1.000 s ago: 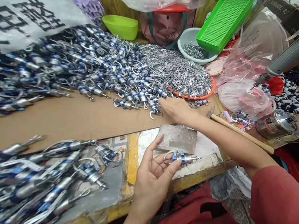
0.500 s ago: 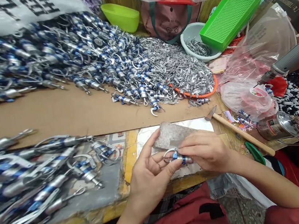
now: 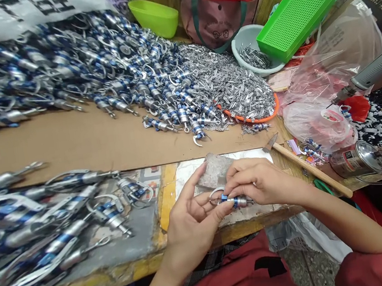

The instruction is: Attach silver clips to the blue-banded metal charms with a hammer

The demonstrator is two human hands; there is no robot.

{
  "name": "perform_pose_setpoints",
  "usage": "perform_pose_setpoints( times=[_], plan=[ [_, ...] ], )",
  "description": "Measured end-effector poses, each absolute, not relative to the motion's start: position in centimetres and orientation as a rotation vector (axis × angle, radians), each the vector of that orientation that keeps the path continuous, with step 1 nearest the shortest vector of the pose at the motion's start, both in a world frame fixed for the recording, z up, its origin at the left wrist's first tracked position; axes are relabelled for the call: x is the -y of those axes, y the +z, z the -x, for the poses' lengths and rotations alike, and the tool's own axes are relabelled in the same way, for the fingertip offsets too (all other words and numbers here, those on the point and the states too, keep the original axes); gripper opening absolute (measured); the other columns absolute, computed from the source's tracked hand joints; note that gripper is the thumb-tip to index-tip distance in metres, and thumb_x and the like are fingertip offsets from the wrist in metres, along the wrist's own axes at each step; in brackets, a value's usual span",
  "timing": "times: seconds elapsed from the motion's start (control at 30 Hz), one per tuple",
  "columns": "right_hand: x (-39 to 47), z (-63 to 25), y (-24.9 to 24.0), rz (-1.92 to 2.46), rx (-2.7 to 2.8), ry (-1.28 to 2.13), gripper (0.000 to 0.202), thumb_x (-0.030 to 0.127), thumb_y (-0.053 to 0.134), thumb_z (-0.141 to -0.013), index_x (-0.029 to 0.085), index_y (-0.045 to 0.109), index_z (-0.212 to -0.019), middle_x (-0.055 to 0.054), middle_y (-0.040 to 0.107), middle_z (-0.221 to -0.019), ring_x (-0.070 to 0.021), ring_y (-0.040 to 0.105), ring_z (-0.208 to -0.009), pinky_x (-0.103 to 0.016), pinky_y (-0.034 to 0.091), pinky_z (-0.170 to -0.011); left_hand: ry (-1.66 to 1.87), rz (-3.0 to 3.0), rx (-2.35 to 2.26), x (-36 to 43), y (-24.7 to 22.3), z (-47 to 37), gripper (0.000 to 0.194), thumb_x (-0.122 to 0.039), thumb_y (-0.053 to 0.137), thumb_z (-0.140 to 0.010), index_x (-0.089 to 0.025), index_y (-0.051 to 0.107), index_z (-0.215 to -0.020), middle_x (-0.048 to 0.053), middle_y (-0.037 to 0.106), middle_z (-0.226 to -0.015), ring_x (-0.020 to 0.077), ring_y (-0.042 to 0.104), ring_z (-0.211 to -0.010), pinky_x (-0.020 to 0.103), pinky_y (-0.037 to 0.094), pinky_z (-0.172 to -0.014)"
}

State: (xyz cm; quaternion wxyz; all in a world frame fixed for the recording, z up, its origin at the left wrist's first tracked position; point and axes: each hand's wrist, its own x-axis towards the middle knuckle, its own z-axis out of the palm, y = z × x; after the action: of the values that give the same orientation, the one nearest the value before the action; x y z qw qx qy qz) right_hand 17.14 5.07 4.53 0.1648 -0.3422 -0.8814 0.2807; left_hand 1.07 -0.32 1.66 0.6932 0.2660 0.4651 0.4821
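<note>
Between both hands is a small silver-and-blue metal cylinder fitting (image 3: 238, 200) with a curved hook-like arm at its left end. My left hand (image 3: 195, 213) grips it between thumb and fingers, the palm turned up. From the right, my right hand (image 3: 257, 181) pinches its upper side with thumb and fingertips, which partly cover it. Just behind the fingers sits a grey stone-like block (image 3: 212, 172) on a white board (image 3: 184, 177). Several similar silver-and-blue fittings (image 3: 111, 219) lie to the left of my left hand.
A large heap of like fittings (image 3: 102, 61) spreads across the back. Beside it, an orange-rimmed tray (image 3: 274, 112) overflows with small metal plates. A hammer (image 3: 312, 167) lies right of my hands, near a metal mug (image 3: 357, 161). A power screwdriver (image 3: 375, 73) juts in from the right.
My right hand has shifted its fingers on the fitting, from lying across it to a pinch on top, uncovering more of its right end. My left hand keeps its hold.
</note>
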Motion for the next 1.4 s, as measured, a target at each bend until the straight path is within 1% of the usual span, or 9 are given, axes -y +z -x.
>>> perform_pose_setpoints(
  times=[0.13, 0.3, 0.4, 0.6, 0.8, 0.93, 1.07, 1.2, 1.4],
  plan=[
    [-5.1, -15.8, 3.2, 1.051, 2.455, 0.75, 0.011, 0.021, 0.063, -0.082, 0.023, 0.074, -0.085, 0.001, 0.063, -0.073, -0.0093, 0.057, -0.067, -0.019, 0.042, -0.061, 1.062, -0.618, -1.036, 0.2, 1.3, -0.8, 0.094, -0.02, 0.078, -0.061, -0.017, 0.028, -0.14, -0.001, 0.071, -0.069, 0.0104, 0.067, -0.06, 0.02, 0.055, -0.067],
    [-3.5, -18.1, 3.7, 1.053, 2.184, 0.53, 0.02, 0.022, 0.05, -0.091, 0.02, 0.07, -0.091, -0.002, 0.065, -0.083, -0.0118, 0.06, -0.075, -0.023, 0.047, -0.067, 1.041, -0.625, -1.019, 0.2, 1.2, -0.8, 0.096, -0.02, 0.077, -0.062, -0.016, 0.024, -0.142, 0.0, 0.071, -0.07, 0.0137, 0.069, -0.064, 0.024, 0.056, -0.067],
    [-2.2, -23.4, 4.1, 1.462, 1.982, 0.159, 0.017, 0.023, 0.049, -0.091, 0.021, 0.065, -0.095, -0.004, 0.065, -0.086, -0.0168, 0.06, -0.08, -0.029, 0.047, -0.072, 1.064, -0.608, -1.052, 0.3, 1.1, -0.9, 0.094, -0.02, 0.077, -0.062, -0.017, 0.028, -0.141, -0.001, 0.07, -0.07, 0.0143, 0.069, -0.065, 0.025, 0.057, -0.068],
    [-1.5, -31.3, 1.4, 2.177, 2.388, -0.378, 0.032, 0.027, 0.047, -0.089, 0.011, 0.06, -0.113, -0.014, 0.065, -0.089, -0.0265, 0.058, -0.082, -0.036, 0.043, -0.07, 1.054, -0.637, -1.038, 0.1, 0.8, -0.8, 0.096, -0.021, 0.079, -0.06, -0.015, 0.027, -0.141, 0.0, 0.07, -0.069, 0.0148, 0.069, -0.068, 0.025, 0.058, -0.07],
    [-0.8, -28.4, 2.9, 1.787, 2.256, -0.119, 0.036, 0.032, 0.05, -0.089, 0.018, 0.053, -0.122, -0.008, 0.062, -0.093, -0.0217, 0.059, -0.086, -0.033, 0.047, -0.074, 1.077, -0.627, -1.025, 0.1, 1.0, -0.9, 0.093, -0.02, 0.079, -0.061, -0.014, 0.029, -0.14, 0.0, 0.071, -0.069, 0.014, 0.069, -0.066, 0.024, 0.058, -0.069],
    [1.5, -25.0, 5.6, 1.485, 2.425, 0.096, 0.043, 0.023, 0.049, -0.091, 0.027, 0.042, -0.133, -0.005, 0.064, -0.098, -0.0156, 0.062, -0.082, -0.025, 0.049, -0.068, 1.067, -0.642, -1.035, 0.1, 0.9, -0.9, 0.096, -0.021, 0.08, -0.06, -0.014, 0.028, -0.141, -0.001, 0.069, -0.068, 0.0142, 0.068, -0.065, 0.025, 0.058, -0.069],
    [2.7, -22.9, 6.3, 1.305, 2.424, -0.025, 0.055, 0.009, 0.047, -0.088, 0.034, 0.037, -0.137, -0.002, 0.064, -0.091, -0.0131, 0.061, -0.073, -0.023, 0.047, -0.062, 1.081, -0.627, -1.025, 0.1, 0.6, -0.9, 0.097, -0.021, 0.081, -0.057, -0.015, 0.029, -0.14, -0.003, 0.067, -0.066, 0.0142, 0.068, -0.064, 0.028, 0.059, -0.069],
    [2.7, -22.3, 5.6, 1.313, 2.542, -0.187, 0.047, 0.007, 0.04, -0.088, 0.027, 0.05, -0.13, -0.001, 0.063, -0.076, -0.0119, 0.054, -0.057, -0.022, 0.041, -0.05, 1.115, -0.599, -1.025, 0.1, 0.5, -1.1, 0.098, -0.02, 0.081, -0.056, -0.015, 0.03, -0.14, -0.003, 0.066, -0.063, 0.0145, 0.067, -0.063, 0.031, 0.059, -0.069],
    [3.6, -22.9, 4.3, 1.392, 2.474, -0.128, 0.044, 0.009, 0.037, -0.09, 0.027, 0.054, -0.127, -0.002, 0.065, -0.078, -0.0117, 0.057, -0.061, -0.021, 0.045, -0.055, 1.115, -0.624, -1.044, 0.1, 0.4, -1.2, 0.101, -0.022, 0.082, -0.057, -0.015, 0.027, -0.141, -0.001, 0.068, -0.066, 0.0153, 0.068, -0.062, 0.029, 0.059, -0.067]
  ],
)
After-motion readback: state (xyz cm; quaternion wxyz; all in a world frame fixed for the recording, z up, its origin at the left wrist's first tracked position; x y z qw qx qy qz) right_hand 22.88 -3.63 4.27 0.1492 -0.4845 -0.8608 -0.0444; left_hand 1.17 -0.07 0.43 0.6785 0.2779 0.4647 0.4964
